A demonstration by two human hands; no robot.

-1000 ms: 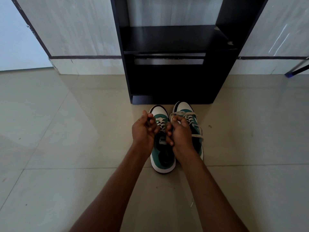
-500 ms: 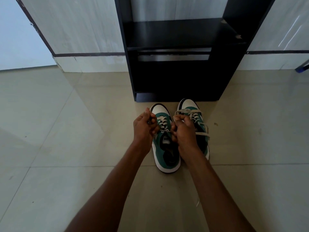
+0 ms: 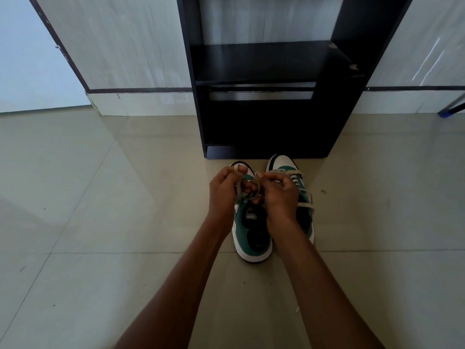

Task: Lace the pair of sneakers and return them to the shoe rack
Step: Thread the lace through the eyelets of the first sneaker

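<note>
Two green, white and black sneakers stand side by side on the floor tiles, toes toward the rack. Above the left sneaker (image 3: 253, 234) my left hand (image 3: 224, 192) pinches one end of its pale shoelace (image 3: 245, 193), and my right hand (image 3: 279, 195) pinches the other end. The lace forms loops between my fingers over the shoe's tongue. The right sneaker (image 3: 285, 165) is partly hidden behind my right hand; its lace hangs loose off its right side.
A black shoe rack (image 3: 271, 59) stands against the wall just beyond the sneakers' toes, with open shelves. A dark blue-tipped leg (image 3: 451, 108) pokes in at the right edge. Beige floor tiles (image 3: 100, 197) surround the shoes.
Both hands have lifted a little and drawn closer together, and the lace now shows as loops between the fingers. The sneakers have not moved.
</note>
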